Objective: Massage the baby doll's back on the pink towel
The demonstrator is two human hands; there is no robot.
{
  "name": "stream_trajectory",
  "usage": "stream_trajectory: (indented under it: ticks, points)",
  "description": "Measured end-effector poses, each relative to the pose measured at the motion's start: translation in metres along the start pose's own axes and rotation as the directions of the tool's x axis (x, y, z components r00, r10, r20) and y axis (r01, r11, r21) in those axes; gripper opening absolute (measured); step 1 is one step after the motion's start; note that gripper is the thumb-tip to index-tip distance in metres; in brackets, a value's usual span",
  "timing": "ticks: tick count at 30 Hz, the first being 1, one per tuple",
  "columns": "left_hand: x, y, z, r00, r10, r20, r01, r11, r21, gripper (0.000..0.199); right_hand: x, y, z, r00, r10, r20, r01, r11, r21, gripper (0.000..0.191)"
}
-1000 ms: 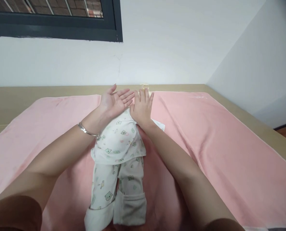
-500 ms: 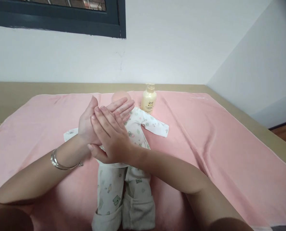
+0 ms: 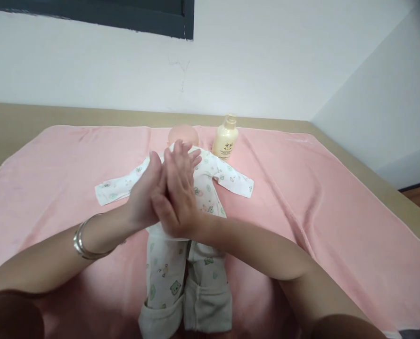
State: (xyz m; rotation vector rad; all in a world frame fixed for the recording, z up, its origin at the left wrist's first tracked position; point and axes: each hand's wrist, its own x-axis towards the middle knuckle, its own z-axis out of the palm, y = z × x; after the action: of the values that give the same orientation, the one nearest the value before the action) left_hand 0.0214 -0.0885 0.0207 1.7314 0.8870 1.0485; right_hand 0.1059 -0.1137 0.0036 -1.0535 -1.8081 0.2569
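Doll [image 3: 207, 195], left hand [image 3: 146, 190] against right hand [image 3: 179, 197], bottle [image 3: 222, 138], label [image 3: 227, 149] unreadable

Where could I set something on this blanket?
Right side: bare pink blanket between the bottle, right forearm and blanket's right edge. Left side: between the printed sleeve, left forearm and left edge. Crowded: the middle, where left hand and right hand meet over the outfit.

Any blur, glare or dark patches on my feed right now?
In the head view, the left hand and right hand look slightly soft; the bracelet catches a bright glint; the bottle's smallest print is unreadable; the pink cloth darkens in shadow near the bottom edge; the top-right corner goes dark.
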Motion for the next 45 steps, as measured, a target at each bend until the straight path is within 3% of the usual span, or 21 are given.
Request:
stream_trajectory:
  ticks: [3,5,13,18,21,23,26,31,33,35,38,40,42,45]
  points:
    - [-0.007,0.012,0.001,0.991,-0.117,0.060,0.127,0.970,-0.207,0.070,0.009,-0.002,-0.007,0.979,0.203,0.025,-0.204,0.959,0.197,0.069]
    - [-0.015,0.016,0.003,0.993,-0.113,0.040,0.119,0.970,-0.210,0.073,0.013,-0.006,-0.014,0.957,0.282,0.066,-0.289,0.916,0.278,0.068]
    - [-0.037,0.027,0.002,0.987,0.019,0.157,0.009,0.984,-0.177,0.080,0.008,-0.044,-0.039,0.940,0.334,0.073,-0.338,0.874,0.349,0.067]
    - [-0.043,0.026,-0.004,0.985,0.103,0.142,-0.086,0.989,-0.124,0.077,0.007,-0.053,-0.049,0.970,0.239,0.042,-0.242,0.935,0.258,0.061]
    - [-0.044,0.025,-0.005,0.990,0.135,0.046,-0.132,0.989,-0.064,0.077,0.004,-0.052,-0.050,0.982,0.170,0.086,-0.178,0.980,0.091,0.064]
    - [-0.043,0.024,-0.006,0.989,0.147,0.013,-0.146,0.987,-0.062,0.076,0.002,-0.054,-0.049,0.979,0.184,0.085,-0.184,0.983,-0.010,0.066]
    - [-0.041,0.019,-0.005,0.987,0.156,0.047,-0.151,0.983,-0.102,0.072,0.005,-0.054,-0.045,0.976,0.212,0.042,-0.207,0.973,-0.103,0.065]
    - [-0.014,-0.004,-0.003,0.969,0.242,0.055,-0.234,0.963,-0.133,0.065,0.026,-0.022,-0.033,0.979,0.194,0.065,-0.189,0.979,-0.082,0.061]
    - [0.006,-0.015,-0.007,0.964,0.268,-0.004,-0.267,0.961,-0.075,0.058,0.034,-0.001,-0.030,0.972,0.217,0.086,-0.213,0.976,-0.052,0.059]
    - [0.025,-0.027,-0.013,0.954,0.269,-0.132,-0.270,0.963,0.010,0.048,0.040,0.019,-0.027,0.957,0.255,0.136,-0.244,0.966,-0.091,0.059]
    - [0.048,-0.044,-0.026,0.933,0.210,-0.291,-0.159,0.969,0.190,0.028,0.044,0.042,-0.023,0.930,0.262,0.258,-0.201,0.950,-0.238,0.051]
    - [0.057,-0.055,-0.032,0.923,0.179,-0.341,-0.083,0.957,0.277,0.021,0.044,0.052,-0.020,0.927,0.219,0.303,-0.122,0.943,-0.308,0.043]
    - [0.062,-0.063,-0.034,0.921,0.172,-0.349,-0.060,0.949,0.309,0.018,0.045,0.061,-0.017,0.941,0.172,0.293,-0.075,0.945,-0.317,0.039]
    - [0.064,-0.070,-0.033,0.942,0.140,-0.306,-0.040,0.950,0.309,0.011,0.049,0.073,-0.017,0.955,0.204,0.215,-0.143,0.953,-0.265,0.039]
